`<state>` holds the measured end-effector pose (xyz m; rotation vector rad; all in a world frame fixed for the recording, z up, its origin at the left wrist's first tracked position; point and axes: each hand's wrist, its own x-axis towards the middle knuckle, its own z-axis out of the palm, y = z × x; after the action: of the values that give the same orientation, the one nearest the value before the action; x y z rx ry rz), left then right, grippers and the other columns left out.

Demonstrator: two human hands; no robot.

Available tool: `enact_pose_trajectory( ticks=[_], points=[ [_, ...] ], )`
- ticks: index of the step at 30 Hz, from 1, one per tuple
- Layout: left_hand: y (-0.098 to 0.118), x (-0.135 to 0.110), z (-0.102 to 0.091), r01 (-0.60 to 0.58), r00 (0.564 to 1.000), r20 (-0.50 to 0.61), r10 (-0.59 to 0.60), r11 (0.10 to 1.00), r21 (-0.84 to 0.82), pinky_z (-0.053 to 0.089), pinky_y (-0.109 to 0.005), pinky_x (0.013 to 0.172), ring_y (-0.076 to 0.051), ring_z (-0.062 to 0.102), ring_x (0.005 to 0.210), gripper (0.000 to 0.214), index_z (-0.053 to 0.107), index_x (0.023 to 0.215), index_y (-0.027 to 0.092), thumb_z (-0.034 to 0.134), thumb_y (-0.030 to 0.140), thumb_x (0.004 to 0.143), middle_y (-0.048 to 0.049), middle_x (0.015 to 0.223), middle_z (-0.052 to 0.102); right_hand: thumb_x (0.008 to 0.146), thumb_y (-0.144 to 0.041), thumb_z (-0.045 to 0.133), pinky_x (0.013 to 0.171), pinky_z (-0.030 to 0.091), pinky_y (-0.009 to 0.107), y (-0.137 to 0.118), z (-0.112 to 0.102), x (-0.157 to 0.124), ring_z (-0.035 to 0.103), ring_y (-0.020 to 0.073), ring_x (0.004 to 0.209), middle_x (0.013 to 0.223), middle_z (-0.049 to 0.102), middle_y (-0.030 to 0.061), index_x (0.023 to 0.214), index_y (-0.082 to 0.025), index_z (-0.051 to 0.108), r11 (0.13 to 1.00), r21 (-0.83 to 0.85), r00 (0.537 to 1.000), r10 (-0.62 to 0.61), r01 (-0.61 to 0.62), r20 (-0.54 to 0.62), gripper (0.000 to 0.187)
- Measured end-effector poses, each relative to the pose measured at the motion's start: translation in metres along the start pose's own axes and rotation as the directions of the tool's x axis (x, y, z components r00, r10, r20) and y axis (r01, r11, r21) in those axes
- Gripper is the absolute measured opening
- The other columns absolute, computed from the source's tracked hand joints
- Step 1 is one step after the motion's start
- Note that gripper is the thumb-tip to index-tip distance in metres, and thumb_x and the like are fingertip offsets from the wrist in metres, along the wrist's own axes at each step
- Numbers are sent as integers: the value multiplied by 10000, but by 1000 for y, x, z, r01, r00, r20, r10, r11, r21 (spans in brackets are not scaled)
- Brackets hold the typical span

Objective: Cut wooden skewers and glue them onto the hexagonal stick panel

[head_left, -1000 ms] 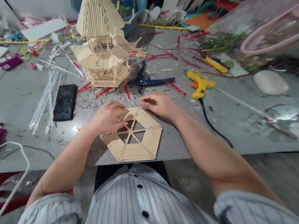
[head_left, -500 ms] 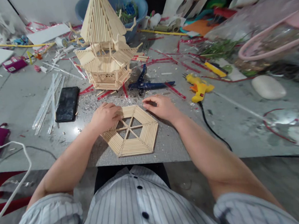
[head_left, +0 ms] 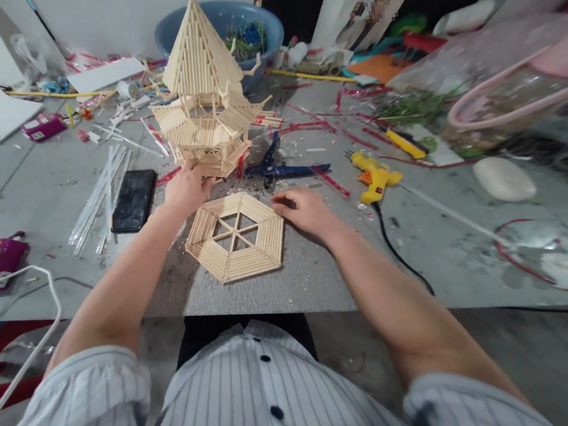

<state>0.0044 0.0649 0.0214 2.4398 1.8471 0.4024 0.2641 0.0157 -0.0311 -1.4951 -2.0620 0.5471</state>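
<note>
A model pagoda [head_left: 208,130] made of thin wooden sticks stands upright on the table, with a pointed roof and a lower flared tier. My left hand [head_left: 187,187] grips the front left of its base, and some fingertips are hidden against it. Nearer to me lies a flat hexagonal stick panel [head_left: 267,241] with an open middle crossed by spokes. My right hand [head_left: 304,211] rests at the panel's right corner, its fingers loosely curled and the thumb apart from them. The thumb side touches or nearly touches the panel's edge.
A blue plier-like tool [head_left: 290,170] and a yellow glue gun [head_left: 377,176] with a black cord lie to the right. Leftward are a black phone [head_left: 134,200], clear glue sticks [head_left: 99,197] and a purple glue gun [head_left: 5,263]. A blue basin [head_left: 269,30] stands behind the pagoda.
My left hand has left the hexagonal panel and moved forward to the pagoda's base. The panel has shifted slightly left and turned a little. My right hand stays beside it.
</note>
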Motion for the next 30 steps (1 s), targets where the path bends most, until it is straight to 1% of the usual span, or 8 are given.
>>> enact_pose_trajectory(
  ticks=[3, 6, 9, 14, 17, 21, 24, 30],
  points=[
    [-7, 21, 10, -59, 998, 33, 58, 998, 25, 496, -398, 874, -312, 586, 1137, 427, 574, 1255, 179, 459, 389, 901, -137, 1316, 565, 836, -271, 596, 864, 478, 392, 1, 1, 1, 642, 233, 964, 981, 722, 74, 957, -212, 712, 1000, -14, 1000, -19, 19, -14, 178],
    [-13, 38, 16, 8, 1000, -6, -7, 997, 81, 491, -427, 868, -324, 614, 1080, 412, 619, 1170, 150, 400, 401, 926, -170, 1238, 598, 841, -262, 593, 864, 478, 389, 1, 2, 2, 645, 227, 950, 976, 723, 67, 953, -221, 713, 999, -26, 999, -39, 38, -18, 169],
    [-21, 51, 20, 50, 998, -45, -48, 998, 43, 488, -397, 860, -307, 624, 1059, 391, 657, 1086, 135, 407, 392, 928, -178, 1203, 600, 844, -249, 588, 870, 479, 391, 2, 2, 3, 650, 225, 948, 982, 726, 67, 967, -220, 712, 998, -24, 999, -52, 52, -11, 178],
    [-40, 76, 24, 80, 996, -41, -80, 997, -1, 439, -282, 926, -220, 601, 1085, 462, 625, 1145, 98, 409, 442, 926, -129, 1221, 571, 850, -253, 580, 874, 483, 390, 0, 0, 2, 652, 226, 965, 1000, 725, 75, 981, -207, 712, 999, -14, 999, -32, 32, -7, 192],
    [-45, 84, 24, 131, 990, -49, -133, 991, -42, 441, -333, 938, -252, 614, 1065, 425, 626, 1127, 109, 440, 428, 917, -158, 1240, 565, 854, -265, 572, 873, 487, 393, -1, -1, 2, 654, 225, 967, 995, 727, 67, 985, -221, 711, 1000, 1, 1000, -21, 21, -10, 196],
    [-43, 73, 21, 117, 991, -65, -121, 991, -64, 447, -369, 959, -275, 595, 1111, 371, 610, 1153, 133, 433, 359, 917, -158, 1299, 532, 856, -264, 568, 876, 488, 399, -3, -2, 2, 657, 227, 964, 1006, 726, 74, 990, -216, 712, 1000, 0, 1000, -13, 13, -8, 203],
    [-41, 54, 17, 106, 988, -105, -115, 990, -90, 433, -353, 999, -287, 537, 1204, 451, 532, 1275, 119, 515, 315, 870, -160, 1396, 456, 852, -260, 576, 876, 486, 397, -3, -2, 1, 658, 229, 961, 999, 726, 80, 987, -208, 713, 1000, -15, 1000, -16, 15, -8, 199],
    [-28, 8, 5, 49, 996, -66, -59, 988, -144, 469, -356, 952, -242, 630, 1029, 328, 687, 1072, 133, 515, 301, 849, -131, 1124, 671, 850, -279, 577, 870, 486, 387, 0, 0, 1, 655, 227, 965, 996, 725, 59, 957, -232, 713, 1000, -18, 999, -14, 13, -44, 179]
  ],
)
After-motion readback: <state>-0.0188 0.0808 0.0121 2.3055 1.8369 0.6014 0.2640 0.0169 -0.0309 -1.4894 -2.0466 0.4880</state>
